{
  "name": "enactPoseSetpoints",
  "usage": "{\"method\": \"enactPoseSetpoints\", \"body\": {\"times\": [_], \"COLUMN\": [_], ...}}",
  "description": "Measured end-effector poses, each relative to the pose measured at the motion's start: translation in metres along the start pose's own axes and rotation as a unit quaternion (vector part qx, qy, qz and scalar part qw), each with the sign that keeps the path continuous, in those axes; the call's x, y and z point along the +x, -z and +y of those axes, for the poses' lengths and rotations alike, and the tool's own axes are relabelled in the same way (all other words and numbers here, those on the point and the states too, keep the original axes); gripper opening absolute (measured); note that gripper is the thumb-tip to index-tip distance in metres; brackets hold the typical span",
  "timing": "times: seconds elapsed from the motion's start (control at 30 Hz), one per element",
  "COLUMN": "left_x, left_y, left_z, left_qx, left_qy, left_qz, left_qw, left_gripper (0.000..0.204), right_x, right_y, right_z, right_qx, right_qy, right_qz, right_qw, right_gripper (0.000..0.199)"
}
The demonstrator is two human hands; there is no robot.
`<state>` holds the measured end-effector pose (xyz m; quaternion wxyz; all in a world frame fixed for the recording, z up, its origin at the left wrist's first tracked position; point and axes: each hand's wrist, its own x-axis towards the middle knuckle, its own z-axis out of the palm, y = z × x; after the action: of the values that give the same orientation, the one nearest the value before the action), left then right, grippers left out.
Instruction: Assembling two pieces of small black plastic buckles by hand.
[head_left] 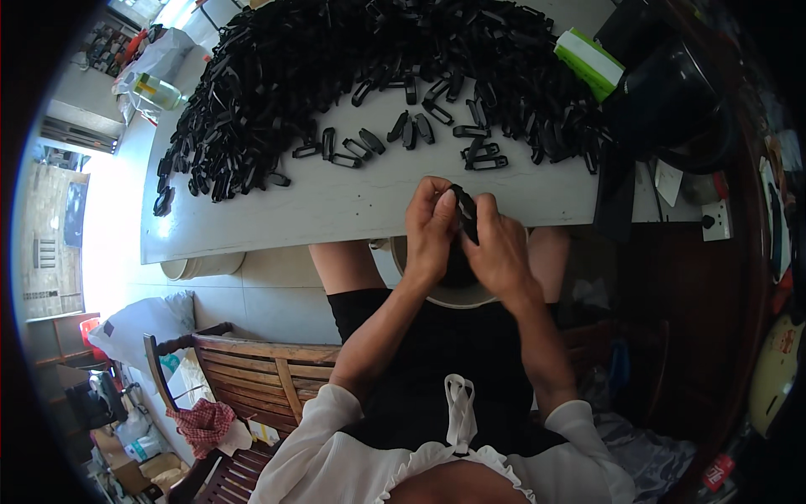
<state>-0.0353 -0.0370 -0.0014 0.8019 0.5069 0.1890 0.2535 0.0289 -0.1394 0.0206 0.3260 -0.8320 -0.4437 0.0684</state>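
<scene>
Between my two hands is a small, long black plastic piece (464,210), held just off the near edge of the white table (336,206). My left hand (432,223) pinches its upper end with thumb and fingers. Closed on its lower right side is my right hand (497,244). Fingers cover part of the piece, so its exact kind is hard to make out. Many similar black plastic pieces (336,50) are heaped across the far side of the table. Several loose ones (409,130) lie apart in front of the heap.
Below my hands, between my knees, stands a pale bucket (457,300) with dark contents. A green and white box (590,63) sits by a black container (672,101) at the far right. A wooden bench (252,370) is behind me, and a bottle (159,91) is at the far left.
</scene>
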Motion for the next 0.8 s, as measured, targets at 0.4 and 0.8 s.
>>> {"method": "enactPoseSetpoints", "body": {"times": [0.4, 0.8], "left_x": [-0.001, 0.013], "left_y": [-0.016, 0.009], "left_z": [-0.01, 0.019], "left_qx": [0.172, 0.005], "left_qy": [-0.176, -0.004], "left_qz": [0.119, -0.057], "left_qw": [0.962, 0.998], "left_gripper": [0.016, 0.015], "right_x": [-0.007, 0.019], "right_y": [-0.002, 0.032], "right_z": [-0.005, 0.038], "right_qx": [-0.188, 0.621], "right_qy": [0.053, -0.104], "right_qz": [0.161, -0.095], "right_qw": [0.967, 0.771], "right_gripper": [0.058, 0.032]}}
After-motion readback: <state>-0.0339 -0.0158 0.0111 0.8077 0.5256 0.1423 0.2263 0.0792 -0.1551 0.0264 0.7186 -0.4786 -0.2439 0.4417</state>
